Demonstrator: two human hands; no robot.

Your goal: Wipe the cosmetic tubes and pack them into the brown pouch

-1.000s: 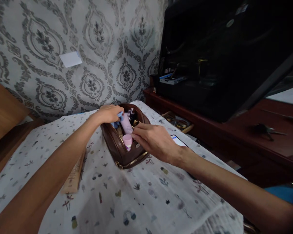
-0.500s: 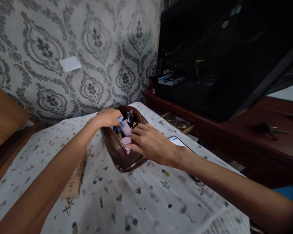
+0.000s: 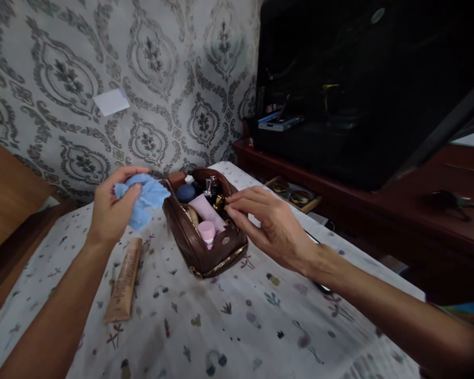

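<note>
My left hand (image 3: 116, 205) is closed on a crumpled light-blue cloth (image 3: 148, 197), held in the air left of a brown zippered toiletry bag (image 3: 185, 239). The bag lies open on the bed cover. Inside it are a pale pink tube (image 3: 207, 211), a pink-capped jar (image 3: 206, 231), a dark blue round lid (image 3: 186, 193), a clear-capped bottle (image 3: 210, 188) and gold-coloured items (image 3: 219, 202). My right hand (image 3: 270, 226) reaches over the bag's right rim, fingers stretched out and thumb slightly apart, with nothing visible in it. Below my left hand lies a tan squeeze tube (image 3: 124, 281).
A phone (image 3: 319, 287) lies partly hidden under my right forearm. To the right stand a dark red cabinet (image 3: 403, 231) with a small open drawer (image 3: 294, 197) and a large black screen (image 3: 339, 95). Patterned wallpaper (image 3: 154, 79) is behind, a wooden panel (image 3: 11, 195) at left.
My left hand has pulled the blue cloth up out of the bag and moved left with it. My right hand has drawn back from the pink jar to the bag's right rim.
</note>
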